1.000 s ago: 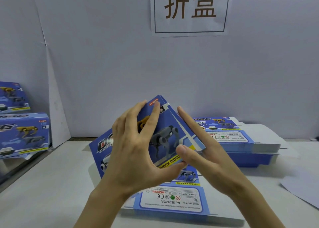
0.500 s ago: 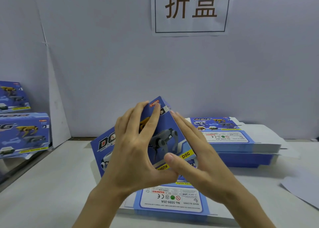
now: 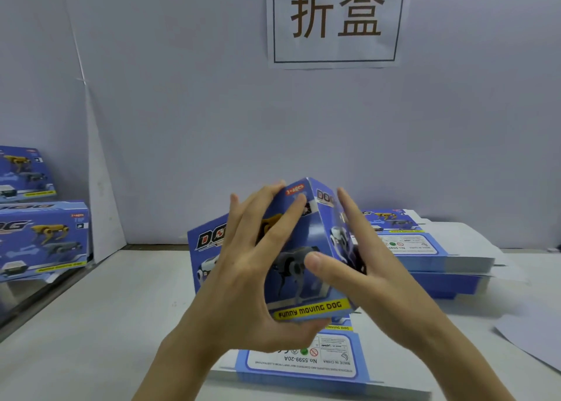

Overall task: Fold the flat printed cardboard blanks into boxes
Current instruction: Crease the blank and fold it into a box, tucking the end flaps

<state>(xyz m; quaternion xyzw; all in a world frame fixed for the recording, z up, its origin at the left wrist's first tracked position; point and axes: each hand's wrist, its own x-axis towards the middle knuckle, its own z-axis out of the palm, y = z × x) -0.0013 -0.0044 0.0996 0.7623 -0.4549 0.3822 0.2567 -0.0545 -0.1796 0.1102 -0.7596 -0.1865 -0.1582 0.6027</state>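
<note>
Left hand (image 3: 243, 285): fingers spread over the front panel, thumb hooked under the lower edge, gripping. Right hand (image 3: 373, 282): thumb on the front panel, straight fingers flat along the end panel, pinching the corner between them.

Box (image 3: 303, 296): held off the table (image 3: 106, 324) at frame centre, half-formed. Folded corner edge upright, facing the camera. Long axis runs left behind the left hand; print upright, yellow strip along the bottom.

Directly beneath, a stack of flat blanks (image 3: 303, 361) reaches the bottom edge. Second stack (image 3: 440, 255) just right of the right hand's fingers. Bare table to the left. Finished boxes (image 3: 42, 236) at the left edge; loose sheet (image 3: 534, 340) lower right.
</note>
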